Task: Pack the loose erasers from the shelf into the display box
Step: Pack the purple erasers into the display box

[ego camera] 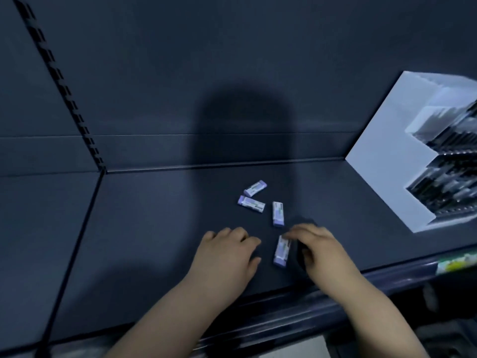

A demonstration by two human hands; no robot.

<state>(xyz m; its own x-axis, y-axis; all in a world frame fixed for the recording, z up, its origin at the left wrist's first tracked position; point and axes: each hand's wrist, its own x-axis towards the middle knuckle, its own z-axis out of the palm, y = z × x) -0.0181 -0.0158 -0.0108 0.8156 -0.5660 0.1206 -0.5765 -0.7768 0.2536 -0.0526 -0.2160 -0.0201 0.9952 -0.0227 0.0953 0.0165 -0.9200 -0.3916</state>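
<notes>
Erasers: four small rectangular block erasers in white-and-lilac paper sleeves lie loose on the dark flat shelf (144, 228), towards its front and middle.
Nearest eraser (281, 250): lies lengthwise between the two hands; the right hand's fingertips touch its far end.
Other erasers: one upright-lying eraser (278, 213) just beyond it; two more, the angled eraser (251, 204) and the rear eraser (255, 188), close together further back.
Handling (judgement): light, stiff little blocks; the paper sleeve looks smooth and may slide on the shelf, so a pinch across the long sides seems the surest hold. Not fragile.
Right hand (320, 248): arched over the shelf, fingers curled together, tips on the nearest eraser; whether it is already pinched cannot be told (the thumb side is in shadow).
Left hand (227, 251): palm down on the shelf, fingers loosely together and slightly bent, holding nothing that shows.
Display box (387, 156): white stepped cardboard display box, standing at the right of the shelf, well apart from the erasers.
Hidden or unclear: the box is cut off by the right edge and its contents are blurred dark rows, so free space cannot be judged. Sleeve print is unreadable. The shelf-edge label (455, 263) is blurred.
Step in hand (judgement): the first pick-up; no loose eraser appears packed yet.
</notes>
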